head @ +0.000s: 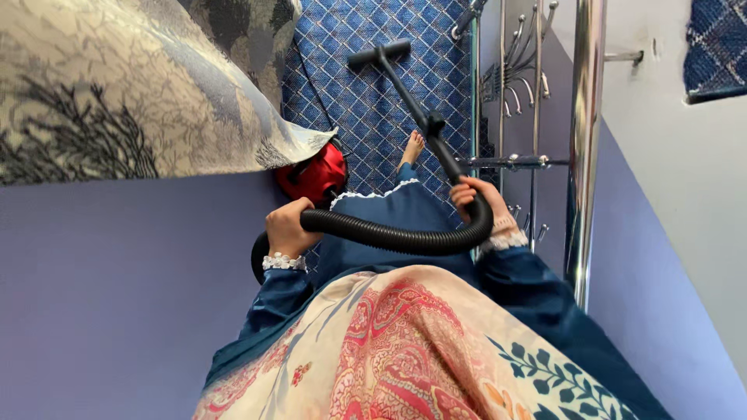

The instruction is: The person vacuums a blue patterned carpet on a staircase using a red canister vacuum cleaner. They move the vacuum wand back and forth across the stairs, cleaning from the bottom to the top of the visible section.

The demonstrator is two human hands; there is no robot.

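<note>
My left hand (288, 228) grips the black ribbed vacuum hose (389, 236) near its left end. My right hand (476, 201) holds the hose where it joins the black rigid wand (412, 101). The wand runs forward to a black floor nozzle (379, 53) resting on the blue patterned carpet (366, 101). A red vacuum cleaner body (315, 173) sits on the carpet just beyond my left hand. My bare foot (412, 148) shows on the carpet beside the wand.
A lavender wall (117, 288) fills the left side, with a grey patterned curtain or cloth (117, 85) above it. A shiny metal stair railing (583, 140) with curled bars stands to the right. My blue clothing and floral scarf (405, 350) fill the bottom.
</note>
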